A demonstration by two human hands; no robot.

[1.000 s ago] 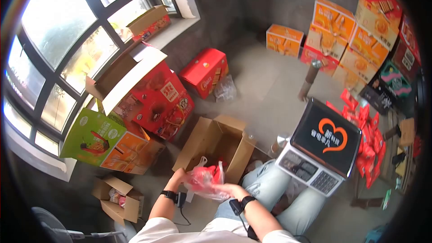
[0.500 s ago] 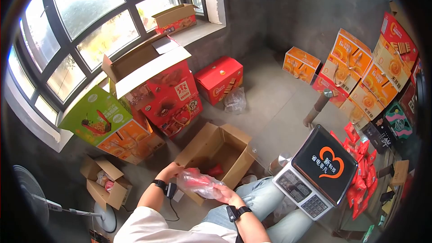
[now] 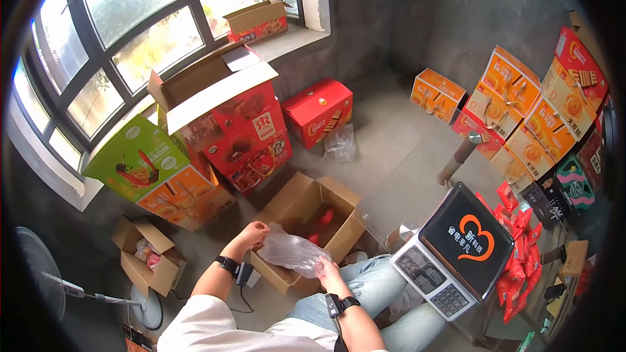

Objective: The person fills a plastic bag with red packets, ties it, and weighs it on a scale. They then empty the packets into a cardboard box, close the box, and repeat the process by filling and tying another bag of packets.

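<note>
A clear plastic bag [image 3: 297, 252] is stretched between my two hands over the near edge of an open cardboard box [image 3: 347, 233]. My left hand [image 3: 253, 233] is closed on the bag's left end, its fingers pinched together. At the other end, my right hand [image 3: 330, 275] grips the plastic near my knee. The bag looks flat and whitish, with no red packet visible in it. Inside the box are small red packets [image 3: 325, 216], slightly blurred.
A digital scale [image 3: 450, 251] stands right of my knees, beside a pile of red packets [image 3: 520, 254]. A smaller open carton [image 3: 145, 262] and a fan [image 3: 147, 306] are at left. Large red box [image 3: 244, 143] and orange boxes [image 3: 508, 85] stand behind.
The red contents have left the plastic bag, and more red packets show in the box. My left hand has risen slightly, and the bag is now flattened.
</note>
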